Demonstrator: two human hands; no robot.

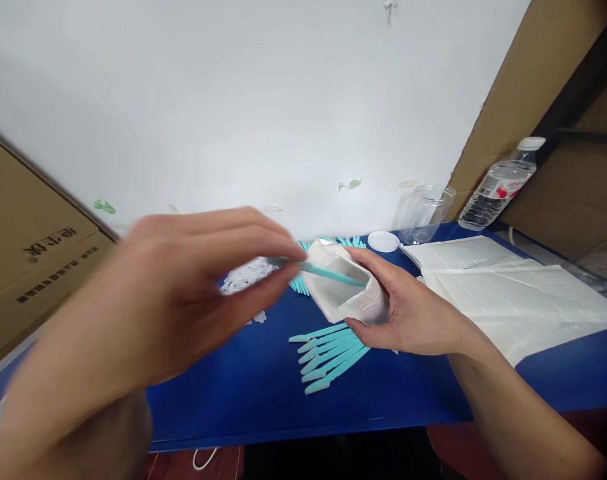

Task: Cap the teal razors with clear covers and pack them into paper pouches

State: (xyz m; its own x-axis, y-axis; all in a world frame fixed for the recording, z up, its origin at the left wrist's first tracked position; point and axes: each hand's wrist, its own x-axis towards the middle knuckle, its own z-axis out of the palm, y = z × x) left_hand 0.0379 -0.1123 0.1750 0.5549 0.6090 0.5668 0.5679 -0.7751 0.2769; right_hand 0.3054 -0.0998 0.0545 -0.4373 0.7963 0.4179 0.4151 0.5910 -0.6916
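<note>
Left hand (203, 283), blurred, pinching a slim turquoise stick (329, 273) mid-frame, far end inside the white pouch (327, 293). Pouch at frame centre: creased, soft-walled, mouth gaping. Right hand (411, 310) gripping pouch's right side, thumb lower.

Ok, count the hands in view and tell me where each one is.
2. The right hand holds a white pouch by its right side; the left hand, left of it, pinches a turquoise stick at the pouch's opening. No others show.

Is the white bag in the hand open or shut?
Open. The white bag gapes in the right hand, and a turquoise stick reaches into its mouth.
</note>
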